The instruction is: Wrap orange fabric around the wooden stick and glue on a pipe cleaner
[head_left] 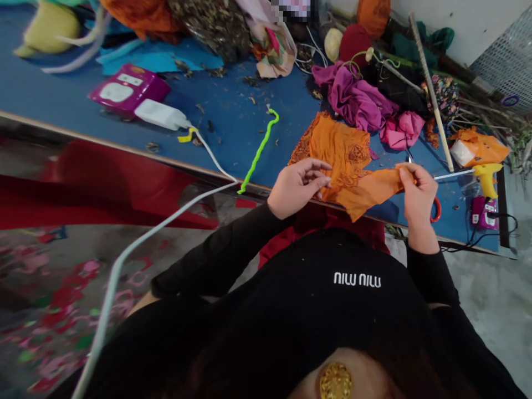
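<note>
An orange cloth (343, 147) with darker patterned patches lies bunched at the table's front edge. My right hand (419, 194) pinches one end of it between thumb and fingers, drawing a flap out to the right. Over the cloth's left side hovers my left hand (296, 185), loosely curled, with a gap between thumb and index finger; I see nothing gripped in it. Red-handled scissors (435, 209) lie partly hidden beside my right hand. A yellow glue gun (487, 178) rests farther right. Left of the cloth is a bright green twisted strip (261, 149).
A purple power strip (128, 91) with a white plug sits on the blue table (233, 127); its white cable (166, 208) hangs over the front edge. Purple cloth (357, 97), pink cloth (403, 130) and a wooden stick (432, 94) lie behind. Scraps litter the floor.
</note>
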Demonstrator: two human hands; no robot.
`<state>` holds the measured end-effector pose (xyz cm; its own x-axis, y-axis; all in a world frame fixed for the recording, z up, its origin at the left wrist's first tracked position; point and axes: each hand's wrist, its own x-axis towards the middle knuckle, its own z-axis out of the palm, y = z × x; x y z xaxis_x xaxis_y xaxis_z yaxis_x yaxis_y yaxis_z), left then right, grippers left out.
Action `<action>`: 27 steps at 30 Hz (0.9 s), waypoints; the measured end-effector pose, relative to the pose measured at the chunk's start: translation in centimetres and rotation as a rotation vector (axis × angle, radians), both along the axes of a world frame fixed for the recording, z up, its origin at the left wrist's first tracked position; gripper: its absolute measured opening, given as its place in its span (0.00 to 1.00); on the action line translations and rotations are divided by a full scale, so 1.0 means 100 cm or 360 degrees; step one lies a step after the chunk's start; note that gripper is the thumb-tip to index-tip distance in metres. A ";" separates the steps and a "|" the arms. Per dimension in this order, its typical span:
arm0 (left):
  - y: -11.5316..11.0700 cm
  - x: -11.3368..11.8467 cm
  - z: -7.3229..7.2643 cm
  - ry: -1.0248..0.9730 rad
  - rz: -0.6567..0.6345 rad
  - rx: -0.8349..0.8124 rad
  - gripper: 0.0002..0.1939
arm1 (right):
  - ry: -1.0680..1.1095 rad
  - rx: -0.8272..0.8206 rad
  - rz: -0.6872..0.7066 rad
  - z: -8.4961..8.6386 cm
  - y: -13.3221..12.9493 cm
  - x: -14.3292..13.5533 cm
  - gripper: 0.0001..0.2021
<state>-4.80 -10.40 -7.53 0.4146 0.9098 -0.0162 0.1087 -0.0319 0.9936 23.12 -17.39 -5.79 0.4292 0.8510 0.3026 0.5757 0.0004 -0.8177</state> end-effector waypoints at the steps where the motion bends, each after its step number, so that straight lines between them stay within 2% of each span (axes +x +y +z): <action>1: 0.004 0.000 -0.002 0.0078 0.0034 0.0139 0.18 | -0.0193 -0.0057 -0.0037 0.002 0.004 0.011 0.17; 3: 0.011 -0.002 -0.006 0.0294 0.0127 0.0457 0.18 | -0.0641 -0.0280 -0.0151 0.006 0.013 0.034 0.20; 5: 0.018 -0.008 -0.012 0.0565 0.0194 0.0794 0.15 | -0.0997 -0.0464 -0.0359 0.011 0.022 0.059 0.21; 7: 0.023 -0.015 -0.021 0.0765 0.0200 0.1103 0.13 | -0.1189 -0.0519 -0.0608 0.014 0.035 0.086 0.19; 9: 0.026 -0.023 -0.032 0.0775 0.0101 0.1305 0.13 | -0.1304 -0.0564 -0.0777 0.016 0.050 0.112 0.18; 12: 0.023 -0.034 -0.048 0.0715 -0.0119 0.1509 0.17 | -0.1404 -0.0835 -0.0765 0.013 0.072 0.141 0.17; 15: 0.017 -0.041 -0.055 0.0707 -0.0181 0.1631 0.26 | -0.1452 -0.0989 -0.0690 0.009 0.082 0.151 0.19; 18: 0.014 -0.046 -0.057 0.0735 -0.0223 0.1619 0.29 | -0.1389 -0.0768 -0.0785 0.010 0.079 0.151 0.21; 22: 0.015 -0.053 -0.060 0.0774 -0.0265 0.1547 0.25 | -0.1330 -0.0504 -0.0901 0.021 0.063 0.148 0.21; 25: 0.013 -0.058 -0.065 0.0771 -0.0249 0.1565 0.21 | -0.1302 -0.0308 -0.0881 0.024 0.035 0.134 0.19; 27: 0.010 -0.059 -0.066 0.0718 -0.0191 0.1565 0.22 | -0.1177 -0.0111 -0.0736 0.019 0.010 0.109 0.18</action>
